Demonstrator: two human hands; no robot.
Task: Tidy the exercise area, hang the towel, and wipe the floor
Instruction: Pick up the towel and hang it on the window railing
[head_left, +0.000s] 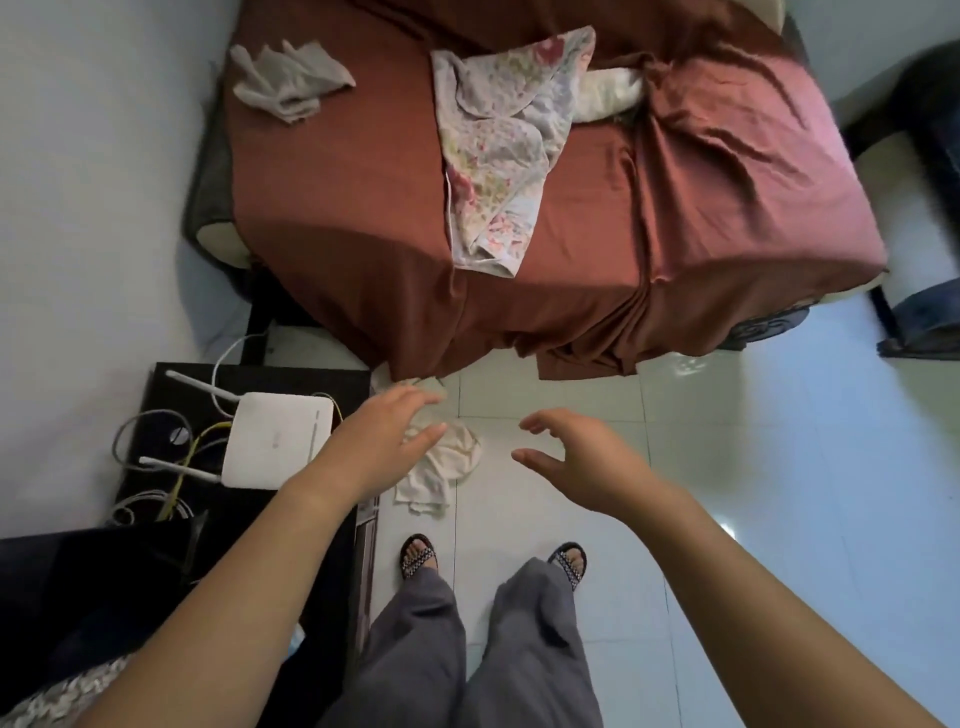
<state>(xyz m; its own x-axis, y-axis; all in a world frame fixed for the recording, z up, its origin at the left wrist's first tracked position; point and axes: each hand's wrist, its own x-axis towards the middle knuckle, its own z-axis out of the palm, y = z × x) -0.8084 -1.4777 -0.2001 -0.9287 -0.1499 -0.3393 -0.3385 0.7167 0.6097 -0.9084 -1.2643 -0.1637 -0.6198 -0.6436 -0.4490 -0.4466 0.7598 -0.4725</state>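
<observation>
Tiled floor (545, 405) is filling lower frame, crumpled cloth (441, 467) lying center. Your left hand (384, 441) and right hand (576, 457) are hovering over it, fingers spread wide, holding nothing.

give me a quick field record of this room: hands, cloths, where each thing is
left hand: fingers straight, holds nothing, held out over the cream cloth
right hand: fingers loosely curved, holds nothing, out over bare tiles
cream cloth: crumpled on the floor near the foot of the bed
grey cloth: bunched on the bed, far left
floral cloth: spread on the bed, middle
router: on a black stand, left, cables attached
</observation>
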